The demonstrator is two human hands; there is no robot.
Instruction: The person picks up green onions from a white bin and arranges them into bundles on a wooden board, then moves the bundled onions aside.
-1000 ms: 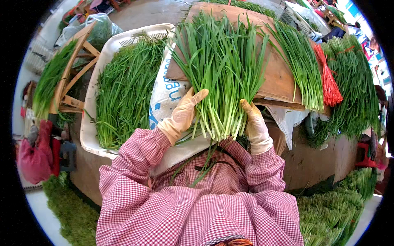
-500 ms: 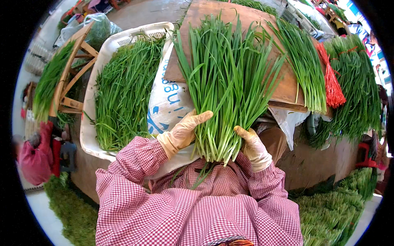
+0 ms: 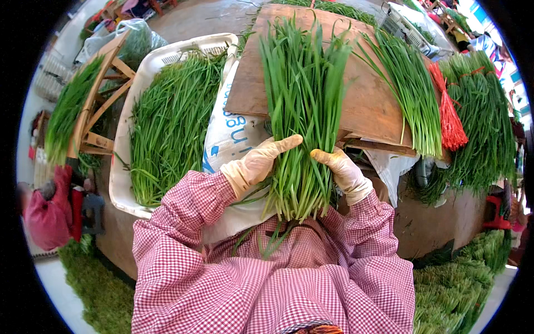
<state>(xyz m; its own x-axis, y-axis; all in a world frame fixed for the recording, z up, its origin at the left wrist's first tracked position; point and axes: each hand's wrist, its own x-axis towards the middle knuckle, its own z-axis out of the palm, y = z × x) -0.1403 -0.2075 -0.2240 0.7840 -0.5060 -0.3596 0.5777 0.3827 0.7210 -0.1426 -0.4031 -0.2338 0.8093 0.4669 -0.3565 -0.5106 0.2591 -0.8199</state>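
A thick bunch of garlic chives (image 3: 305,106) stands between my two gloved hands, pale cut ends toward me and green leaf tips over the wooden board (image 3: 361,83). My left hand (image 3: 258,164) wraps the bunch's left side, thumb laid across the front. From the right, my right hand (image 3: 344,171) grips it with the thumb on the front stems. The fingers of both hands are partly hidden behind the leaves. A few loose blades (image 3: 273,240) lie on my checked apron below the bunch.
At left stands a white plastic crate (image 3: 129,192) full of chives, beside a wooden rack (image 3: 92,108). A smaller chive pile (image 3: 409,89) lies on the board's right side, next to red ties (image 3: 446,114) and tied bundles (image 3: 484,122). More chives (image 3: 456,289) cover the floor at lower right.
The fanned-out bunch has been drawn together into a narrower, straighter bundle. Both hands have moved slightly up along the stems, and the left thumb reaches further across the front.
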